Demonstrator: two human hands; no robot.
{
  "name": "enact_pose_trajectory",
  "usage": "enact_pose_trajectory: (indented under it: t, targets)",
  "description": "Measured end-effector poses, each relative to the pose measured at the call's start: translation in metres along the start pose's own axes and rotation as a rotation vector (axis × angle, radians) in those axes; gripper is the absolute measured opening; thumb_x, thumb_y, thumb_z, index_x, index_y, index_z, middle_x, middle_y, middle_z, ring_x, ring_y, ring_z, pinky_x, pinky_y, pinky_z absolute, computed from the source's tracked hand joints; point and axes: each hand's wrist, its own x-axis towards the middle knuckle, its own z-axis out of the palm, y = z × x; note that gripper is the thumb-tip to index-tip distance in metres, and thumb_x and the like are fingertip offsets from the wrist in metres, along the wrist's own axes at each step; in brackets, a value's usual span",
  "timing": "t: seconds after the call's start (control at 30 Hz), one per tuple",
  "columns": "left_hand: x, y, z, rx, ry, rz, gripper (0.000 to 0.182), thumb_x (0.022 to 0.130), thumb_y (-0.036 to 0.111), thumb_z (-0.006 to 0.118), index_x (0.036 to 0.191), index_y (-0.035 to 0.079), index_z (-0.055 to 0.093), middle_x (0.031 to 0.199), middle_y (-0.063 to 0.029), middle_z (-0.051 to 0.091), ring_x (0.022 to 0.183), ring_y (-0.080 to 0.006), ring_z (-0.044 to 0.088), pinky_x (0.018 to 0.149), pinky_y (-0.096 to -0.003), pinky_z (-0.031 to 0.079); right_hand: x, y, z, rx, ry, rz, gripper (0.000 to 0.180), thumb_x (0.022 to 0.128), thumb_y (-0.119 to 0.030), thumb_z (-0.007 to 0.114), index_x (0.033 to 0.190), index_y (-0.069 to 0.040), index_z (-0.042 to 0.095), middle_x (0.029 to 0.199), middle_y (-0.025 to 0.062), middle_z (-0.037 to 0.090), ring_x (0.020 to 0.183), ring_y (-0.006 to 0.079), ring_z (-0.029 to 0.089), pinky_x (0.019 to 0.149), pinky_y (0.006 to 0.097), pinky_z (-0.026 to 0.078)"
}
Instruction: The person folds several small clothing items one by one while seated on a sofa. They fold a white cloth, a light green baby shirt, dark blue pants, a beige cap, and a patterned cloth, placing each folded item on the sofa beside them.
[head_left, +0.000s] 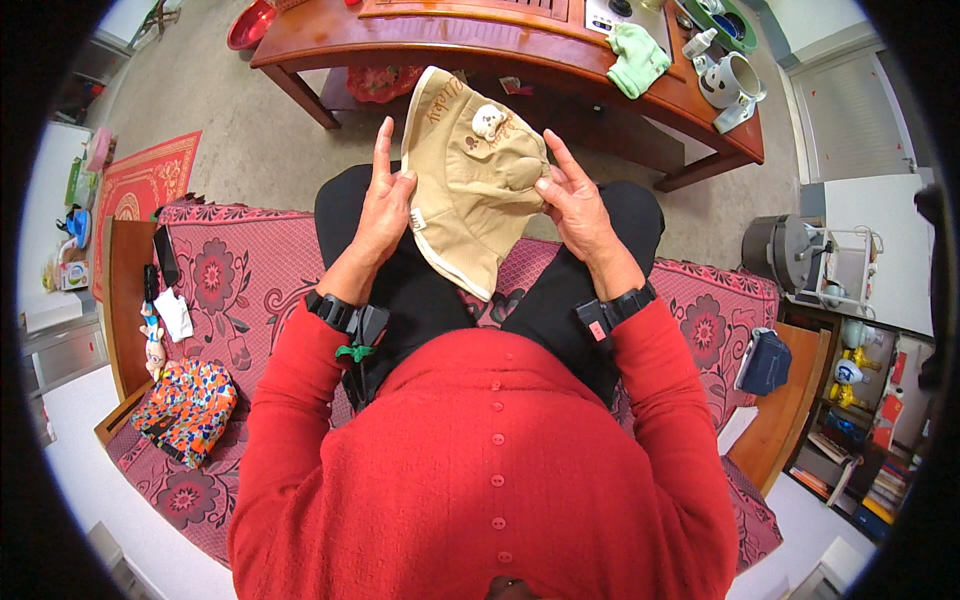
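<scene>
A beige fabric bucket hat (480, 180) with white edging hangs between my two hands, above my lap. It bears stitched writing and a small white bear-shaped badge (489, 122). My left hand (386, 199) pinches the brim edge near a small white tag (418, 219), thumb on top and index finger pointing away. My right hand (574, 199) grips the crown side between thumb and fingers. The fingertips behind the cloth are hidden. Black trousers (420, 292) cover my legs beneath the hat.
Ahead stands a wooden table (450, 43) carrying a pale green cloth (637, 60), a grey mug (727, 80) and a small white bottle (699, 43). The patterned sofa cover (259, 262) holds a colourful garment (187, 409) and a phone (165, 255) at left, folded denim (765, 362) at right.
</scene>
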Motion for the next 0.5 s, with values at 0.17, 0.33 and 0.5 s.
enact_pose_trajectory:
  t: [0.17, 0.33, 0.5]
  targets:
    - [0.001, 0.005, -0.007, 0.217, -0.048, -0.014, 0.079, 0.097, 0.000, 0.043, 0.166, 0.022, 0.010, 0.092, 0.0016, 0.053, 0.074, -0.0049, 0.040, 0.070, -0.0212, 0.041, -0.004, -0.009, 0.003, -0.213, -0.120, 0.044, 0.072, 0.089, 0.002, 0.073, 0.154, -0.010, 0.044, 0.148, 0.0034, 0.052, 0.129, 0.0136, 0.052, 0.111, 0.0305, 0.042]
    - [0.006, 0.001, -0.010, 0.162, -0.117, 0.111, 0.076, 0.100, 0.003, 0.046, 0.166, 0.022, 0.012, 0.095, 0.0029, 0.053, 0.077, -0.0047, 0.041, 0.073, -0.0214, 0.041, -0.003, -0.011, 0.002, -0.269, -0.110, 0.083, 0.075, 0.084, 0.000, 0.078, 0.152, -0.006, 0.046, 0.144, 0.0050, 0.054, 0.127, 0.0135, 0.053, 0.107, 0.0295, 0.044]
    - [0.000, 0.019, -0.012, -0.007, -0.129, -0.044, 0.073, 0.100, 0.011, 0.056, 0.164, 0.019, 0.022, 0.139, -0.0060, 0.055, 0.110, -0.0107, 0.054, 0.099, -0.0264, 0.042, 0.001, -0.014, -0.001, -0.363, -0.106, -0.009, 0.081, 0.081, 0.003, 0.080, 0.153, -0.005, 0.044, 0.146, 0.0055, 0.052, 0.129, 0.0147, 0.052, 0.110, 0.0303, 0.043]
